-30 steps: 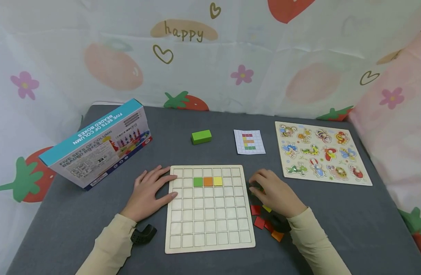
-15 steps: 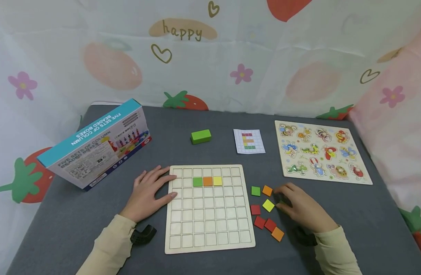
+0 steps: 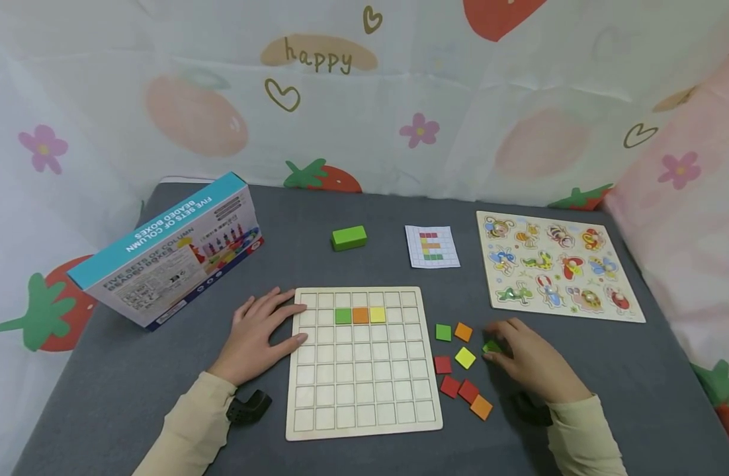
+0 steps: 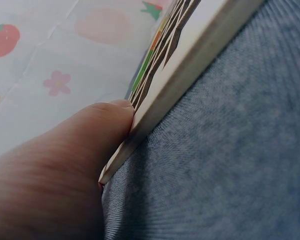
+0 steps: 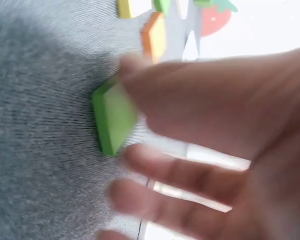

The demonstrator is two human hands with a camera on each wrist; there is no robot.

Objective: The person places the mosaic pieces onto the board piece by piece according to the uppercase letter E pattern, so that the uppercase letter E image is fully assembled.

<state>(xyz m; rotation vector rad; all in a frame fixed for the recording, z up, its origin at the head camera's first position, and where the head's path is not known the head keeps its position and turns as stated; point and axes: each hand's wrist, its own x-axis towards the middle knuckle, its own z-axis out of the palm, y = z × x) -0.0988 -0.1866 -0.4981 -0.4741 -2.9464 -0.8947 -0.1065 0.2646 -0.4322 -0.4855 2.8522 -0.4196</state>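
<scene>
My left hand (image 3: 254, 337) rests at the left edge of a pale wooden grid board (image 3: 364, 377), fingers spread. In the left wrist view its thumb (image 4: 90, 135) lies against the board's rim. A green tile (image 3: 343, 316), an orange tile (image 3: 361, 315) and a yellow tile (image 3: 378, 315) sit side by side in one upper row. Right of the board, my right hand (image 3: 531, 360) is around another green tile (image 5: 115, 117) low at the cloth. Its thumb overlaps that tile's edge, while the other fingertips look apart from it; the view is blurred.
Several loose tiles lie between board and right hand, including a red tile (image 3: 442, 364) and a yellow one (image 3: 465, 357). Behind are a green block (image 3: 349, 238), a pattern card (image 3: 432, 246), an insect puzzle board (image 3: 557, 268) and a cardboard box (image 3: 180, 254).
My right hand has moved right, off the loose tiles, uncovering them. During the last half second it stays about there, and the green tile between its fingers shows more. The left hand has not moved.
</scene>
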